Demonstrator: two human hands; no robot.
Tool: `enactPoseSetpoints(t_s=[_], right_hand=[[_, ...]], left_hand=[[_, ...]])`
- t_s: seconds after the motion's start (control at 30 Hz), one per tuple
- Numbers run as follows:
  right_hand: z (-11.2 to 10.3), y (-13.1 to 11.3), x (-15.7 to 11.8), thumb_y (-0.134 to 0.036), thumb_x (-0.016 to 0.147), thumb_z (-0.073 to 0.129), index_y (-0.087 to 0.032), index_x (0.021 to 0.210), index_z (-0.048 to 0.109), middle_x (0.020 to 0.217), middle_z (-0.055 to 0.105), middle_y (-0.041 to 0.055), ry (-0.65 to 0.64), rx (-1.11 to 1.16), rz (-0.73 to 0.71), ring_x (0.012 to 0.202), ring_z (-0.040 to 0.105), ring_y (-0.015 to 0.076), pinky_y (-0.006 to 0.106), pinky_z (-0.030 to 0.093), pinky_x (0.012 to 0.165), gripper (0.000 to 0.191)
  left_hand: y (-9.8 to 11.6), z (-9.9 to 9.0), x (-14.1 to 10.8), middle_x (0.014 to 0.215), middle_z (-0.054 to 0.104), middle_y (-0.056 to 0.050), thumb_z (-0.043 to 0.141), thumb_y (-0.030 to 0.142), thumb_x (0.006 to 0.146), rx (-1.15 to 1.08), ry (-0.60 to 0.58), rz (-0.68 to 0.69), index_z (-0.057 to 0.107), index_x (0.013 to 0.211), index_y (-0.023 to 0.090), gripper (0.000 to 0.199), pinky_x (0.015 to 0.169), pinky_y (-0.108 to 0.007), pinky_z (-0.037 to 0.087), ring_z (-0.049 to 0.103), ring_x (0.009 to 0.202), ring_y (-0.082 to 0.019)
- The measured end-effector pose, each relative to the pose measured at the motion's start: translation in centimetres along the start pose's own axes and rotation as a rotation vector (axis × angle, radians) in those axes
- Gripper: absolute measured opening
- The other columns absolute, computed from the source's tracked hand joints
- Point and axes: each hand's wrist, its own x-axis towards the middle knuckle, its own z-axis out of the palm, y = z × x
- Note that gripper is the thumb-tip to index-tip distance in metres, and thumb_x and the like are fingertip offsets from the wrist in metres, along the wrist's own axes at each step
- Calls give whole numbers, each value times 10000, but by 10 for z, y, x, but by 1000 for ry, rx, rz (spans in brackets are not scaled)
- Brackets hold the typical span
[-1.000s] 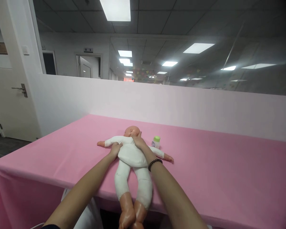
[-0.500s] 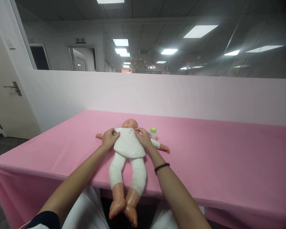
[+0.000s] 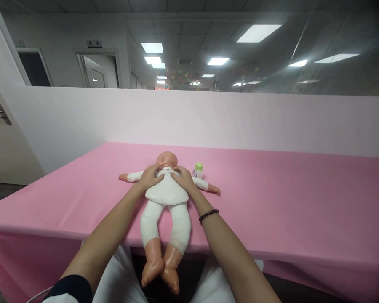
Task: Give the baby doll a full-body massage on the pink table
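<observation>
The pink cloth [image 3: 287,202] covers the table across the middle and lower frame, and on it, at lower centre, lies the doll [image 3: 166,193], arms spread, head toward the middle of the frame, feet past the near edge. Its white torso and limbs look stuffed, so they would likely be soft and floppy, light to moderate in weight and unlikely to slip; the shiny head [image 3: 167,159] and feet [image 3: 153,266] look like smooth, stiffer plastic, probably more slippery. The sides of the torso below the arms seem the best hold, with some support for the head. The left hand [image 3: 150,177] and right hand [image 3: 183,178] rest on either side of the upper torso, fingers bent toward the neck; whether they pinch the fabric or merely lie on it, I cannot tell. Just beyond the doll's right-of-frame arm stands a small green-capped bottle [image 3: 197,171].
</observation>
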Motion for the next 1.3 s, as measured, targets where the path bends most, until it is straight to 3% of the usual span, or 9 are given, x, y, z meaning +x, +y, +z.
enactPoseSetpoints(t_s=[0.2,0.37,0.53,0.7,0.9,1.1,1.17,1.3], right_hand=[[-1,-4,-1,-210,795,704,-185,1039,698,1094,703,71,-35,-12,-30,1030,650,202,358,492,968,246],[-1,-9,0,-200,830,709,-201,1003,715,1063,697,59,-87,-74,-146,1031,640,193,346,477,980,173],[3,-11,4,-150,827,723,-173,941,706,1011,694,60,-110,-181,-182,1009,631,201,343,464,958,118],[5,-17,8,-115,857,674,-151,844,684,935,691,70,-143,-315,-182,945,623,208,340,452,907,40],[-3,-34,2,-137,829,687,-179,885,691,922,712,30,-138,-218,-211,917,631,191,318,450,875,70],[-9,-51,-7,-183,790,696,-204,833,716,943,731,32,-276,-246,-151,911,649,208,314,448,807,52],[-9,-54,-8,-183,787,690,-198,834,714,948,730,45,-287,-273,-123,905,646,212,308,445,788,55],[-6,-55,-9,-164,793,650,-182,777,683,877,718,51,-299,-326,-94,812,630,192,282,414,697,41]], left_hand=[[1,-1,-1,1170,669,-79,637,330,868,97,9,93,686,1128,207,292,1000,-459,434,579,1119,-285],[1,-1,2,1283,650,-77,589,322,929,103,-48,234,659,1238,240,328,1036,-444,433,590,1193,-269],[0,2,9,1170,691,-95,587,255,926,154,-77,272,711,1085,200,209,972,-415,486,630,1113,-267],[5,3,13,1049,708,-88,564,187,916,169,-120,247,710,979,189,159,925,-393,507,647,1036,-252],[22,-19,4,1146,682,-90,548,283,928,45,-93,216,692,1120,213,250,979,-403,483,607,1115,-257],[34,-36,-2,973,732,-36,589,283,829,-50,-310,59,708,1021,225,233,748,-318,511,672,865,-211],[35,-37,-2,960,740,-32,601,281,796,-67,-344,6,709,1018,222,254,701,-299,499,673,824,-203],[40,-36,-1,779,718,-10,575,254,771,-47,-375,-8,704,794,215,137,604,-282,440,634,709,-181]])
